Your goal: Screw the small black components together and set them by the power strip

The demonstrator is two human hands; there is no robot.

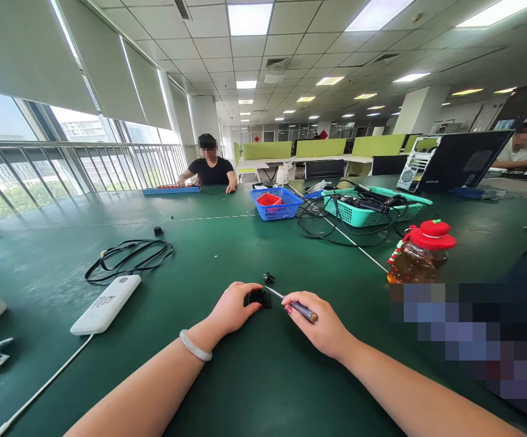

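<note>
The left hand (233, 307) rests on the green surface (209, 249), thumb and fingers curled partway around a small black part (258, 297). The right hand (320, 323) is closed on a slim screwdriver-like tool (308, 313), its tip at the part's far edge; whether they touch, I cannot tell. A dark little piece (268, 278) lies just beyond. This seems to be the step of working the tip against the part; the next move calls for a firm left hold and fine aim.

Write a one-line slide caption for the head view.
Left hand holds a small black part on the green table; right hand holds a slim tool close to it.
</note>
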